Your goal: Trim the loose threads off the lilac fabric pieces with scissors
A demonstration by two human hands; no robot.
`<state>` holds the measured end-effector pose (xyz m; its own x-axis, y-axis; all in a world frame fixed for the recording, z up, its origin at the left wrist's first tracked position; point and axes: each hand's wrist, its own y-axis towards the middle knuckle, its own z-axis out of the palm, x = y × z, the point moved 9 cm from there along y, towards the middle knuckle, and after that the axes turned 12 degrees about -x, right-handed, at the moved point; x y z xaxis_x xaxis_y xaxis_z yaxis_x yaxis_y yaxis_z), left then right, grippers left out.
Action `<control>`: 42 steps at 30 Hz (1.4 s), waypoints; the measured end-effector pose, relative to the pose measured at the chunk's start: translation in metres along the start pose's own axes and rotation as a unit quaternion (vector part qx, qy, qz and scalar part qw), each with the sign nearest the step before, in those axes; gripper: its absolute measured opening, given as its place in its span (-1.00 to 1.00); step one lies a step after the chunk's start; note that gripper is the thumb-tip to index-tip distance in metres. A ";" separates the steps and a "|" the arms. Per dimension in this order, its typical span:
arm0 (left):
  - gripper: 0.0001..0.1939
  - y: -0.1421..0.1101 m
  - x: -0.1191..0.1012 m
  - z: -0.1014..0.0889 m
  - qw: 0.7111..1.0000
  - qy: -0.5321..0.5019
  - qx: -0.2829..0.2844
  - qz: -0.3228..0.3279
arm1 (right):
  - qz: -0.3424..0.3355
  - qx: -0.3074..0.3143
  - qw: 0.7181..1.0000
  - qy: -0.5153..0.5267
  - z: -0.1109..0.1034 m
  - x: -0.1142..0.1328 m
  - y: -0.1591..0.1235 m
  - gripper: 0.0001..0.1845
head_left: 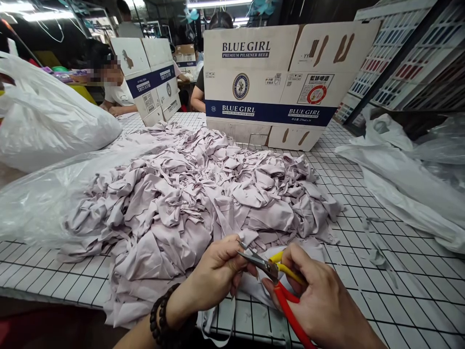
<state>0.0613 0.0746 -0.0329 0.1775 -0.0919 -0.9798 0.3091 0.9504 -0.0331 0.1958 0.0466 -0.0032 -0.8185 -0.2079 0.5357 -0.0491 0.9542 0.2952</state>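
Far left, a white bag [54, 111]; next, lilac fabric [174, 203] heaped on the bench [417, 303]. Here's the left hand [218, 271], fingers pinched tight on a pale strip [233, 316], scissors [272, 269] pointing at them, the right hand's [319, 291] fingers curled round the handles [290, 315].

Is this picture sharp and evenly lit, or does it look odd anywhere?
Head view: scissors and cloth pile fairly crisp; ceiling lights glaring white against a dim background; racks slanting at upper right, likely lens distortion; a blocky patch hiding part of a person at left.
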 end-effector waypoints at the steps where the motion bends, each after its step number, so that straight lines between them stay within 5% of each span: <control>1: -0.55 0.000 0.000 0.000 1.000 0.000 0.001 0.000 | 0.002 -0.002 1.000 0.000 0.000 -0.001 0.000 -0.55; 15: -0.53 -0.002 0.003 -0.002 0.999 0.030 0.024 -0.019 | 0.002 -0.005 0.999 0.043 0.003 -0.005 0.000 -0.56; 20: -0.49 -0.002 0.008 -0.004 0.998 0.040 0.033 -0.036 | 0.088 0.008 0.989 0.122 0.010 -0.021 -0.002 -0.50; 22: -0.47 -0.001 0.008 -0.004 0.998 0.042 0.032 -0.030 | 0.187 0.024 0.955 0.230 0.020 -0.040 -0.007 -0.48; 25: -0.46 0.000 0.007 -0.004 0.999 0.035 0.031 -0.022 | 0.299 0.050 0.868 0.393 0.037 -0.058 -0.019 -0.52; 29: -0.48 0.000 0.010 0.000 0.999 0.018 0.033 -0.020 | 0.303 0.171 0.798 0.493 0.063 -0.038 -0.032 -0.38; 31: -0.49 0.000 0.010 0.001 0.999 0.025 0.032 -0.011 | 0.293 0.168 0.800 0.496 0.067 -0.029 -0.032 -0.47; 35: -0.51 -0.003 0.004 0.000 0.998 0.063 0.028 0.012 | 0.277 0.064 0.869 0.406 0.055 -0.038 -0.022 -0.55; 37: -0.52 -0.006 -0.001 0.001 0.993 0.105 0.030 0.035 | 0.303 0.064 0.866 0.393 0.059 -0.045 -0.024 -0.55; 42: -0.65 -0.029 -0.001 0.035 0.957 0.227 0.107 0.142 | 0.441 0.119 0.706 0.541 0.097 -0.044 -0.039 -0.57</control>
<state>0.0848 0.0368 -0.0240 -0.1265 0.3470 -0.9293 0.5020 0.8304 0.2417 0.1777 0.0397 -0.1152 0.3190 0.5698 0.7573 0.0057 0.7979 -0.6028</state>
